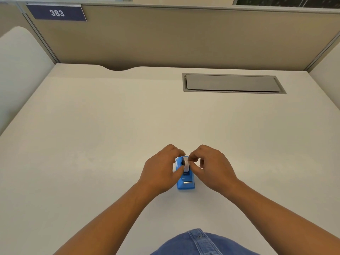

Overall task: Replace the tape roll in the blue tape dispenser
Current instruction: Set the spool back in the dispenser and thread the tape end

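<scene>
Both hands at small blue plastic tape dispenser (185, 183) on pale tabletop (110, 135): left hand (161, 172) w/ grip clamped on its body, right hand (211, 168) pinching white tape roll (186, 165) seated between them, apparently mid-removal or mid-seating; next move prob. needs a straight lift or press w/ body held steady.

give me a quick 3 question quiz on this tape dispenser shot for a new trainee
1. True or false: the blue tape dispenser is lifted clear of the desk.
2. Which hand's fingers touch the white tape roll from the side of the grey cable hatch? A) left hand B) right hand
3. What number is on the blue sign on the partition?

Key
1. False: it stands on the desk, with the left hand against its side.
2. B: the right hand pinches at the roll.
3. 383, on the sign.
</scene>
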Demonstrator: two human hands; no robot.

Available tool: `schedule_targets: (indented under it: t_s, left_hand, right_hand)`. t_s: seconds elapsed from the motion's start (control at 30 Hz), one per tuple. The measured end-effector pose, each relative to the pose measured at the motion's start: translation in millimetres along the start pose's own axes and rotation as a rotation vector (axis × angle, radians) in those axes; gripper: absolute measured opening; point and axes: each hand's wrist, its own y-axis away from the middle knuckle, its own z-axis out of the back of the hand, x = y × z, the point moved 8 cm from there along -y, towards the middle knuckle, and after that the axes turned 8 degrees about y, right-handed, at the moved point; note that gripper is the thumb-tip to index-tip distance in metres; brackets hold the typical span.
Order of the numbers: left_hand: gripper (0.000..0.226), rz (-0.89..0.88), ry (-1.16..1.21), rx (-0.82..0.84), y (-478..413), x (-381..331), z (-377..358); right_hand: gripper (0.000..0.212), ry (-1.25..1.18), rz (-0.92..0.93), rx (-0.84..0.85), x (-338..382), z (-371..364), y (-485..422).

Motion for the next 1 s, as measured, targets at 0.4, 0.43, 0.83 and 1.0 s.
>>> schedule_targets:
  t_s: [0.4, 0.43, 0.83, 1.0]
  left_hand:
    - [0.115, 0.029, -0.101, 0.184, 12.0, 24.1, -44.9]
    - [0.114, 0.031, -0.1, 0.182, 11.8, 24.1, -45.3]
    - [0.11, 0.084, -0.099, 0.153, 10.5, 31.0, -46.5]
    - [0.111, 0.092, -0.096, 0.148, 10.0, 33.2, -47.8]
  right_hand:
    - [0.005, 0.054, 0.101, 0.013, 10.8, -0.1, 29.9]
    - [0.006, 0.067, 0.112, 0.014, 11.8, -0.7, 32.8]
    - [0.011, 0.235, 0.324, 0.011, 26.8, -25.7, 76.7]
    - [0.013, 0.262, 0.361, -0.042, 20.1, -37.8, 78.7]
